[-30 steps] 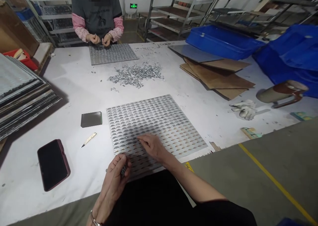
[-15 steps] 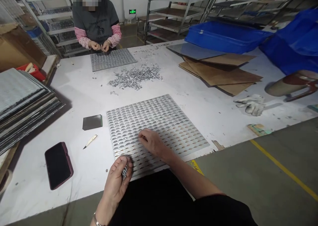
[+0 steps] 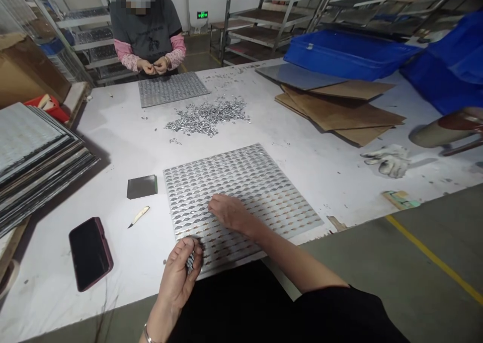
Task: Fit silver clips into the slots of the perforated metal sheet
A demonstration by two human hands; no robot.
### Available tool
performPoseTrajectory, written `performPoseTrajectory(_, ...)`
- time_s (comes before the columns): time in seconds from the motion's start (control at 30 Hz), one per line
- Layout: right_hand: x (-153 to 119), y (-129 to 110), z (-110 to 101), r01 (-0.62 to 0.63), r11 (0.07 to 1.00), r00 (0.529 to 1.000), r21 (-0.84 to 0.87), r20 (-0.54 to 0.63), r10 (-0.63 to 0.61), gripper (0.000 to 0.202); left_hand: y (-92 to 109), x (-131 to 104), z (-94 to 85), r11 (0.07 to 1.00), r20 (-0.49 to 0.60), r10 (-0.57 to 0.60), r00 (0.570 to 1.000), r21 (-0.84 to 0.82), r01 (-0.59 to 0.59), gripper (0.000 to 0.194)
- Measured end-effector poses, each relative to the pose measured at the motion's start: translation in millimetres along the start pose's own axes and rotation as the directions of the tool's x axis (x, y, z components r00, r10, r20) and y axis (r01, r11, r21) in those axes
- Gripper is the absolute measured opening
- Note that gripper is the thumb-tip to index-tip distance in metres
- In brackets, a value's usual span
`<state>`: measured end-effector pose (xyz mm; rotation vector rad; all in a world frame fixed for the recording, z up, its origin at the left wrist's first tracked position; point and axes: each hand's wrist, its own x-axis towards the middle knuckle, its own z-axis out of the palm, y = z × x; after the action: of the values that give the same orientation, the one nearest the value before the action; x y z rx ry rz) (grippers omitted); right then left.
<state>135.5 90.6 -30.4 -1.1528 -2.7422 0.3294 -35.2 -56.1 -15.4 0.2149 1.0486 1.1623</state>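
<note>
My left hand (image 3: 181,265) is closed round a clump of small silvery, leaf-shaped metal pieces (image 3: 190,260), held at the near left corner of a flat patterned tray (image 3: 302,221). Over the tray's middle is my right hand (image 3: 228,212), its fingers pinched together and pointing down; whatever sits between the fingertips is hidden. Rows of slots cover the tray. The far and left rows hold silvery pieces, while the near right rows show brownish slots. Beyond the tray lies a loose heap of the same pieces (image 3: 207,115).
Left of the tray lie a dark flat block (image 3: 142,186), a small pointed knife (image 3: 139,216) and a phone (image 3: 90,253). A stack of sheets (image 3: 41,157) stands farther left. Cardboard (image 3: 339,106), gloves (image 3: 388,161) and a mug (image 3: 441,127) are right. Across the table, a co-worker's hands (image 3: 154,67) work above another tray (image 3: 173,89).
My right hand has shifted slightly left on the tray, its fingers still pinched. My left hand keeps its clump of pieces. The whole view has moved a little.
</note>
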Motion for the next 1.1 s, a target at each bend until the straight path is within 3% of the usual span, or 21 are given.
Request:
performPoseTrajectory(0.33,12,-2,-22,0.259,0.951,0.95,-0.17,0.223,-0.219,0.016,-4,3,0.0,1.0,-0.006,0.0,1.0,-0.008,0.0,0.02)
performPoseTrajectory(0.63,13,1,-28,0.247,0.961,0.953,-0.124,0.21,-0.218,0.019,0,-1,2.5,1.0,-0.015,-0.008,1.0,0.006,0.008,0.021)
performPoseTrajectory(0.8,-15,-21,-44,0.14,0.989,0.988,0.054,0.062,-0.143,0.022,0,-5,13.3,0.991,-0.033,-0.013,0.999,0.135,0.017,0.034)
performPoseTrajectory(0.87,-37,-39,-45,0.18,0.962,0.983,0.206,0.008,-0.185,0.022,-3,-6,19.0,0.978,-0.004,-0.021,1.0,0.205,0.021,0.041)
performPoseTrajectory(1.0,-74,-67,-32,0.181,0.92,0.983,0.348,-0.079,-0.164,0.016,-12,-8,30.9,0.961,0.028,-0.059,0.998,0.271,0.049,0.048)
performPoseTrajectory(1.1,-86,-70,-22,0.153,0.894,0.986,0.422,-0.128,-0.109,0.015,-13,-8,38.7,0.931,0.097,-0.13,0.987,0.356,0.087,0.057)
